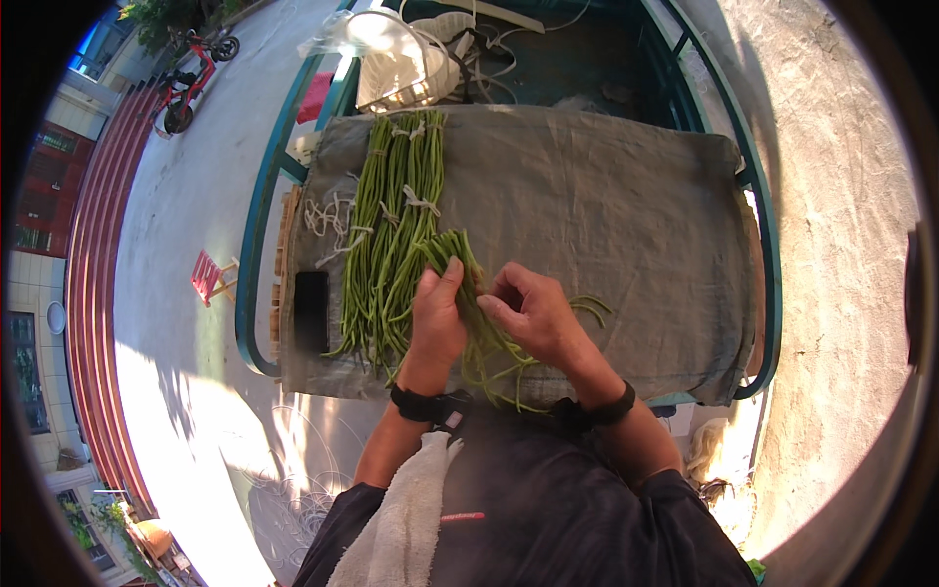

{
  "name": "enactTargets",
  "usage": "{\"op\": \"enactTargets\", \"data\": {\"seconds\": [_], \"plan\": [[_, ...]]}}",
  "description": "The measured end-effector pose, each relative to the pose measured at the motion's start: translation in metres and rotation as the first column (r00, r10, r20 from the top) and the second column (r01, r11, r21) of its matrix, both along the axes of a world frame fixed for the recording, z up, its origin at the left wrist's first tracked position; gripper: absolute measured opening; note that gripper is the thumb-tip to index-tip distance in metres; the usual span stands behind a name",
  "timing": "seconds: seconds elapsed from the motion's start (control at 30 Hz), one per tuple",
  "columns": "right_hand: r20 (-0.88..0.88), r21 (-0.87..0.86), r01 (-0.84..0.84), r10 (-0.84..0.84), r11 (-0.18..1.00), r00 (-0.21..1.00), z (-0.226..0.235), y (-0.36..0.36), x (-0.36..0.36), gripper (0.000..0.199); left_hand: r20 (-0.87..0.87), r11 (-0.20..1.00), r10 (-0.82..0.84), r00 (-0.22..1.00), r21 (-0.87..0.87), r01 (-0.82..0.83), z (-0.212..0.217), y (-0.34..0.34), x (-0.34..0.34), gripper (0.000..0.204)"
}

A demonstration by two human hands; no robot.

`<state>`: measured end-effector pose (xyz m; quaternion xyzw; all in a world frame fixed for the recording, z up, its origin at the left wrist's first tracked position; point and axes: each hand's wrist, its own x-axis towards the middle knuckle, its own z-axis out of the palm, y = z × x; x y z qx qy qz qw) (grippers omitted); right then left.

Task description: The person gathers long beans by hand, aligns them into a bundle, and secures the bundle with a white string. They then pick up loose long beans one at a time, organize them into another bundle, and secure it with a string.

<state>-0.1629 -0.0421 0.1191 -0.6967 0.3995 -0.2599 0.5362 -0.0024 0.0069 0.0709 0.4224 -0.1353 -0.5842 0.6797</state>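
Observation:
A loose bunch of long green beans [449, 245] is gripped in my left hand [437, 318], thumb laid across the front, tails trailing toward me. Just right of the bunch, my right hand [538, 311] has its fingers curled and thumb and forefinger drawn together at the bunch's edge; whatever is between them is too small to make out. To the left lie several tied bundles of long beans [391, 205], bound with pale strips [421, 201]. A few stray beans [593, 305] stick out beyond my right hand.
Grey cloth [606, 205] covers the work surface within the teal cart rails [256, 284]. A dark phone [312, 311] and loose white ties [328, 217] lie at its left. Beyond are a white basket [401, 68] and cords. A red folding stool [207, 277] stands left on the ground.

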Motion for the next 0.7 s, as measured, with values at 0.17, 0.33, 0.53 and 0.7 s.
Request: {"op": "enactTargets", "data": {"seconds": [0.17,0.33,0.53,0.7], "plan": [[0.015,-0.089,0.029,-0.028,0.996,0.999,-0.012,0.008,0.008,0.02,-0.008,1.0,-0.001,1.0,-0.007,0.001,0.002,0.0,-0.003,0.022],[-0.057,-0.168,0.037,-0.048,0.985,0.997,-0.014,0.012,0.012,0.018,-0.01,1.0,0.016,1.0,0.001,-0.016,0.0,0.001,-0.003,0.021],[-0.069,-0.317,0.026,-0.05,0.948,0.996,-0.012,0.016,0.016,0.018,-0.098,0.998,-0.057,0.994,-0.009,0.056,-0.001,0.0,0.0,0.022],[-0.062,-0.347,0.038,-0.064,0.937,0.996,-0.015,0.017,0.016,0.023,-0.135,1.0,-0.018,0.991,0.019,0.021,0.012,-0.003,-0.006,0.021]]}}
